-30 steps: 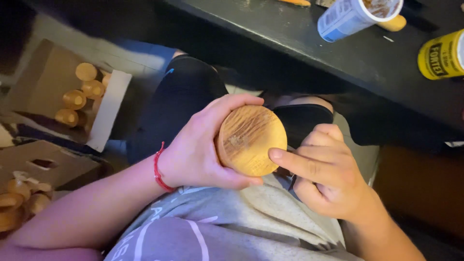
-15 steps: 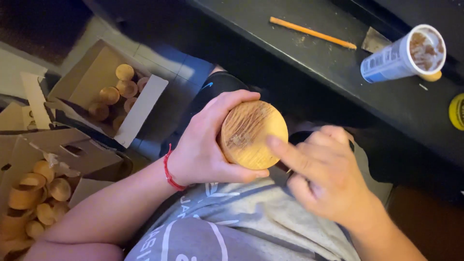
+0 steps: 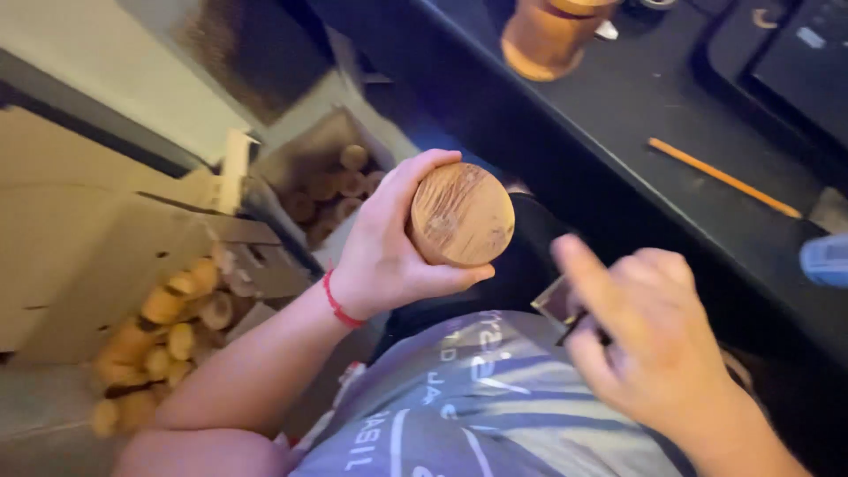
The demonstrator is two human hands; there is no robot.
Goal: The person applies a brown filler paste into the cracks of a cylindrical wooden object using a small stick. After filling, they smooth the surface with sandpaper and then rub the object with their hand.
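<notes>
My left hand (image 3: pixel 384 252), with a red band at the wrist, grips a round wooden piece (image 3: pixel 461 215) over my lap, its flat grained face turned up. My right hand (image 3: pixel 649 340) is blurred and sits lower right, apart from the wood, with the forefinger stretched out. A small dark flat sheet (image 3: pixel 558 305) shows pinched under its fingers; what it is stays unclear.
Two open cardboard boxes stand on the floor at left, one (image 3: pixel 331 181) further off and one (image 3: pixel 168 327) nearer, both holding several wooden cylinders. A black table (image 3: pixel 636 115) runs across the top with a wooden jar (image 3: pixel 552 35), an orange pencil (image 3: pixel 724 177) and a blue cup (image 3: pixel 826 261).
My right forefinger has left the wooden face and the hand has drawn back to the right. The left hand keeps its hold while the view swings toward the boxes.
</notes>
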